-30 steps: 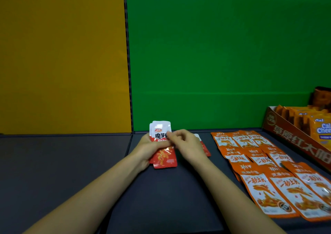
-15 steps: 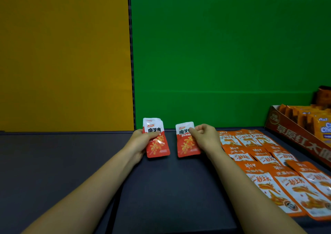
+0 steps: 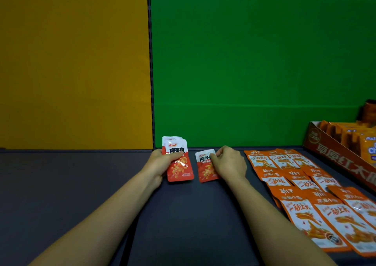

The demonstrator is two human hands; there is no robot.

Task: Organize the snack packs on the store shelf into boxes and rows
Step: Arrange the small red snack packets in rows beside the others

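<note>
Packs (image 3: 179, 162): perhaps two left, one (image 3: 205, 169) right.

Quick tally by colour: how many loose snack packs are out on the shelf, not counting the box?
Red-and-white packs: 3 (2 in the left hand, 1 under the right hand)
Orange packs: 9 visible, overlapping
Total: 12

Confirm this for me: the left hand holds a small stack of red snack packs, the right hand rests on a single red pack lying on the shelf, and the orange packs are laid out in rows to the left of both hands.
One detail is wrong. The head view shows the orange packs in rows to the right of both hands, not the left. The rest stands: the left hand holds a small stack of red packs, and the right hand rests on a single red pack lying on the shelf.
</note>
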